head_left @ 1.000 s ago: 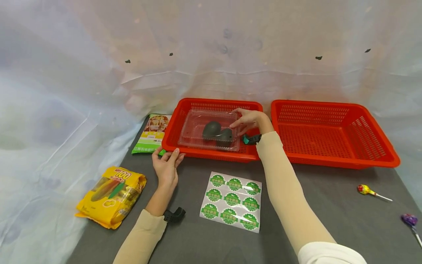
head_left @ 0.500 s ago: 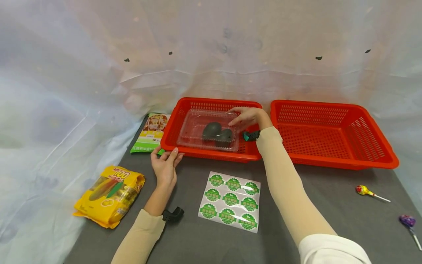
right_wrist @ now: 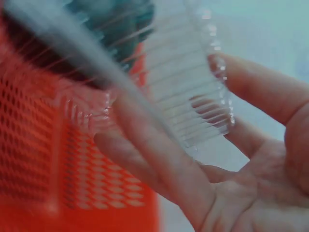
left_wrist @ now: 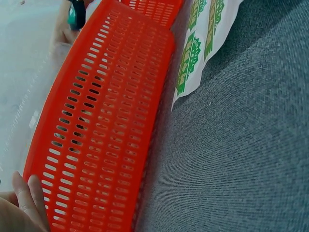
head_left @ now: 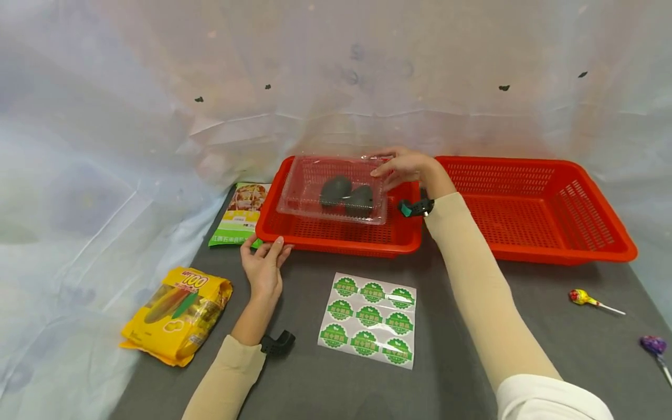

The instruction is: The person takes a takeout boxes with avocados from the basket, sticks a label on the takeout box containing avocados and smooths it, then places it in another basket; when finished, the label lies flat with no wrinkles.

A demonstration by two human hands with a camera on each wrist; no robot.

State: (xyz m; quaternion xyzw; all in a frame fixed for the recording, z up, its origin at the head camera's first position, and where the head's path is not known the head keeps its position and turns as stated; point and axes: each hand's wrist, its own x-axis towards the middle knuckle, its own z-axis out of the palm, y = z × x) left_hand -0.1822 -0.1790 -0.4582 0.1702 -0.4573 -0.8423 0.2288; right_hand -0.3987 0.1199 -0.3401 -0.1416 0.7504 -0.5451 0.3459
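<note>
Pale, creased sheeting (head_left: 336, 70) fills the upper half of the frame behind a grey worktop (head_left: 457, 361), with a few small dark marks across it. Just above centre is a red basket (head_left: 341, 242), and to the right of it a longer second basket (head_left: 577, 255), also red, with slotted walls.

Over the first basket is a clear box (head_left: 301, 192) with two dark ovals (head_left: 336, 189) showing through its plastic. Its far edge overlaps the basket's back rim in the head view; whether its underside touches the basket, I cannot tell. The right hand (head_left: 406, 166) holds the box by its right end, the grip narrowed on the plastic, and in the right wrist view the fingers lie on either side of it. The left hand (head_left: 262, 268) holds the basket's near left corner, its thumb at the rim and its grip close about the edge.

Just behind that hand, at centre left, a green and white pouch (head_left: 241, 213) lies partly hidden by the basket. Lower left is a yellow bag (head_left: 178, 315). A sheet (head_left: 367, 321) of nine round green stickers lies at lower centre, near the basket. By the right edge lie a yellow lollipop (head_left: 579, 297) and, nearer the corner, a purple lollipop (head_left: 653, 345).
</note>
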